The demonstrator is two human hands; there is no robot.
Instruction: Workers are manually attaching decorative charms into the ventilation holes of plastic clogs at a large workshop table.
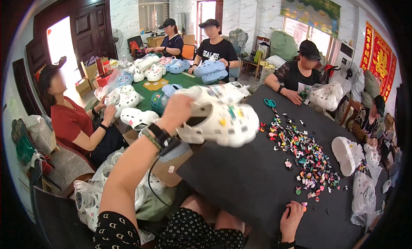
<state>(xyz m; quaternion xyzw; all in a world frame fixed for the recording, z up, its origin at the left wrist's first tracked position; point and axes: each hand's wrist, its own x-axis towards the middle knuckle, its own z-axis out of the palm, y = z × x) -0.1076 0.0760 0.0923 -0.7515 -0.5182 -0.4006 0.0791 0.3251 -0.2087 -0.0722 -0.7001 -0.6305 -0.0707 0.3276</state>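
Note:
A pair of white clogs [234, 126] with colourful charms hangs from my left hand [177, 111], its fingers wrapped round the heel end. Motion blurs the clogs, held above the dark table's left edge. My right hand [292, 220] rests on the dark table [240, 180] near its front edge, palm down, fingers loosely bent and apart. A small pink and orange charm [304, 205] lies beside those fingertips. Farther up the table spreads a heap of small multicoloured shoe charms [307, 154].
Teal-handled scissors [270, 103] lie beyond the charms. A white clog [343, 154] and bagged shoes [362, 197] stand to the right. At left, a green table [141, 103] bears many clogs. Bagged clogs [88, 202] sit beside my left arm. Several people work around both tables.

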